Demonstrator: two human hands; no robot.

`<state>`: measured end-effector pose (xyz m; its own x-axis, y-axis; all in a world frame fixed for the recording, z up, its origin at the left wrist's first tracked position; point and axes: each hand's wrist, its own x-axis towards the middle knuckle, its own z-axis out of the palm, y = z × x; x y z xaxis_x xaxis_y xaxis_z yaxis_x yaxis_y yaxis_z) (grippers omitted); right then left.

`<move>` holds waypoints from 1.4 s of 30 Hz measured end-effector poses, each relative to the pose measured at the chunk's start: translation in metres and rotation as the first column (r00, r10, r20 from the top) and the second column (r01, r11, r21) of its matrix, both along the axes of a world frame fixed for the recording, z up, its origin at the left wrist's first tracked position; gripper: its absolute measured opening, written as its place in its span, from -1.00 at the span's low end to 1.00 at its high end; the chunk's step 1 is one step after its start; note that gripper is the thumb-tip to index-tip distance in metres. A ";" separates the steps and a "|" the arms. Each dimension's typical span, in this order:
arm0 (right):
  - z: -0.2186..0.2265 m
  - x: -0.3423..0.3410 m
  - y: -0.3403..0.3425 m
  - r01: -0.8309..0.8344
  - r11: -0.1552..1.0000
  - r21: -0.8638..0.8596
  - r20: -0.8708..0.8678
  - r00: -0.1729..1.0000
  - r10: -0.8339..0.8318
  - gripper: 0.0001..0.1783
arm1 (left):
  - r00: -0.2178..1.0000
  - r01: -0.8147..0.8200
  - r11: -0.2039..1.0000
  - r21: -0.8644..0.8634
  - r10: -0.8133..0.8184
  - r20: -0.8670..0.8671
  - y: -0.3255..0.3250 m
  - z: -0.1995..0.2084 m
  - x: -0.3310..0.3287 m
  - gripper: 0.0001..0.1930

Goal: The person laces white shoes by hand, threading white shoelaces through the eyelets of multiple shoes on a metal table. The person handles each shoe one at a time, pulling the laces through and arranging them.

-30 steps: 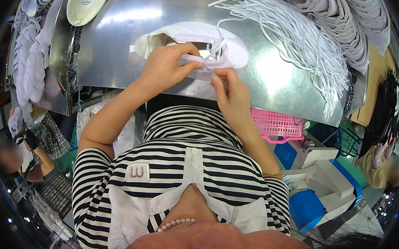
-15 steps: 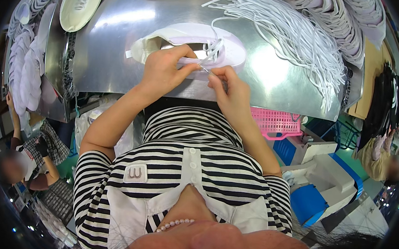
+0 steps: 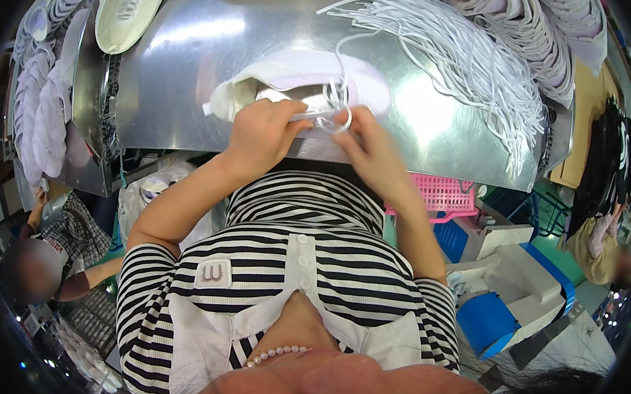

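A white shoe upper (image 3: 371,87) lies on its side on the metal tabletop (image 3: 193,64), its opening towards me and its toe to the right. My left hand (image 3: 261,131) pinches the near edge of the upper beside the eyelets, thumb below and fingers above. A white shoelace (image 3: 332,92) runs loosely through the eyelet area, with a loop hanging by the near edge. My right hand (image 3: 370,142), slightly blurred, has its thumb and forefinger closed on the lace at that loop. The lace tip is hard to make out.
Loose white laces (image 3: 457,57) lie heaped at the right. Stacked white uppers (image 3: 521,36) stand behind them, and more uppers (image 3: 40,112) hang at the left. A laced upper (image 3: 130,8) rests at the far left. Below the table's edge sits a pink basket (image 3: 440,195). Another person (image 3: 71,231) works at left.
My right hand has moved slightly right and down, and a lace loop now shows at the near edge. The upper has shifted a little towards me. At left, the other person's arms have moved.
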<state>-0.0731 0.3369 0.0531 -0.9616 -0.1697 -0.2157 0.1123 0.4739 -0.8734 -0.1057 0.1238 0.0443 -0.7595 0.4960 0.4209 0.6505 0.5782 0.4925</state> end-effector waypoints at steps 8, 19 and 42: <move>0.020 -0.030 -0.010 -0.157 0.942 0.297 -0.361 0.895 0.263 -0.74 | 0.957 0.224 0.972 -0.068 -0.233 -0.175 -0.013 0.004 -0.006 -0.86; 0.068 -0.067 0.011 0.120 0.781 -0.613 -0.281 0.891 -0.357 -0.84 | 0.947 0.316 0.947 0.060 -0.318 0.033 -0.023 -0.001 -0.009 -0.76; 0.017 -0.034 -0.019 0.001 0.995 -0.103 -0.248 0.968 -0.027 -0.79 | 0.917 -0.362 0.929 0.070 0.342 0.204 -0.001 0.008 0.003 -0.61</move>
